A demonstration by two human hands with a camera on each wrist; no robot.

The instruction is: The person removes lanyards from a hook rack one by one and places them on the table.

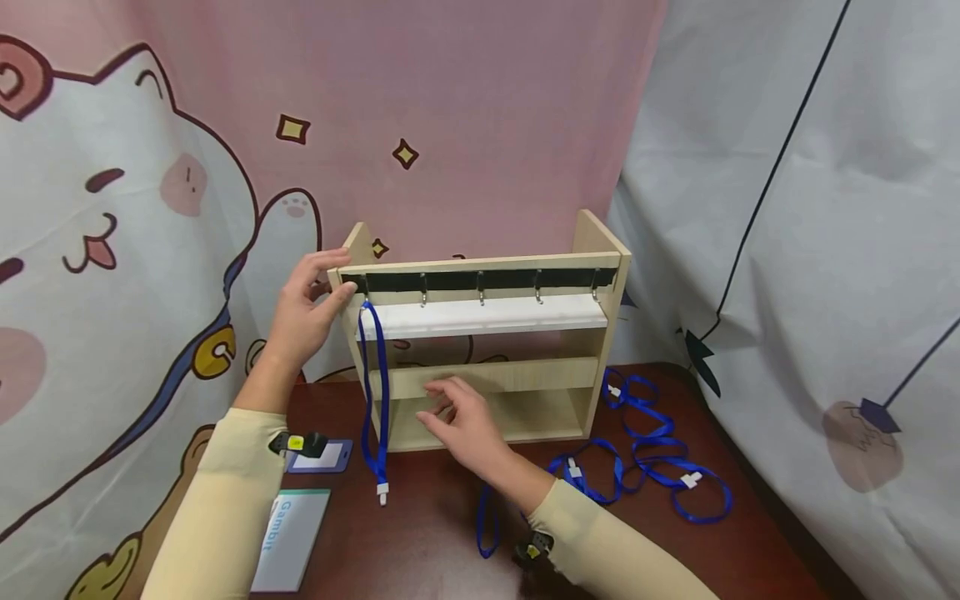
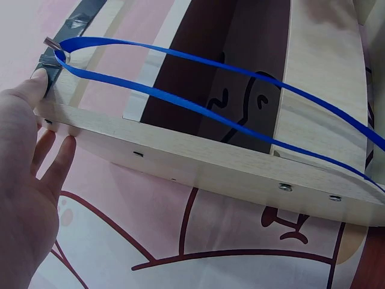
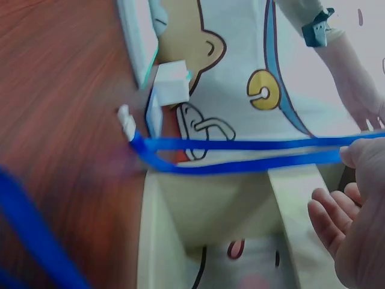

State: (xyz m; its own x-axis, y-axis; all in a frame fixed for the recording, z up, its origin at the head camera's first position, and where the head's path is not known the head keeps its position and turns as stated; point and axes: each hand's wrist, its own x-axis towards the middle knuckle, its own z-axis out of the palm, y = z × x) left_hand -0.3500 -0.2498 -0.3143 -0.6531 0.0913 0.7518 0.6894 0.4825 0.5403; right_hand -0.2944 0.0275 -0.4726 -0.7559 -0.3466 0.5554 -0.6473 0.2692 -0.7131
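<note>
hanging lanyards on a little wooden rack [image 1: 592, 250] looks like the job here, and it's barely started. one blue lanyard [image 1: 372, 392] is already looped over the leftmost hook [image 1: 365, 287] and dangles down the front of the rack, its white clip just above the table [image 1: 420, 533]. the other four hooks along the black strip are bare, so by my count that's one of five done.

left hand [image 1: 303, 312] is on the rack's top left corner, fingers straight and loose, thumb pressed to the front edge right beside that hook — steadying it, not gripping anything. right hand [image 1: 461, 417] hovers in front of the lower shelf, fingers relaxed and slightly spread, holding nothing as far as i can tell.

what's left: a tangle of loose lanyards [image 1: 645, 450] lying on the table to the right of the rack, plus one [image 1: 487, 521] by the right wrist. there's also a badge holder [image 1: 318, 456] and a card [image 1: 288, 537] near the left arm.
</note>
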